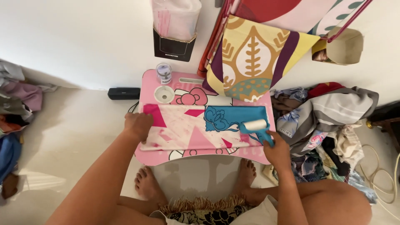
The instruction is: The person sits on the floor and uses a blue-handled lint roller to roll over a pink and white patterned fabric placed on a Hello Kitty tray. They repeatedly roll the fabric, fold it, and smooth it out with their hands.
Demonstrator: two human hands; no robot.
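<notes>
A folded cloth in pink, white and blue lies flat on a small pink lap table. My left hand presses down on the cloth's left end. My right hand grips the blue handle of a lint roller, whose white roll rests on the blue right part of the cloth.
A small jar and a round cup holder sit at the table's back left. A patterned pillow leans behind it. A heap of clothes lies right, more clothes left. My bare feet rest under the table.
</notes>
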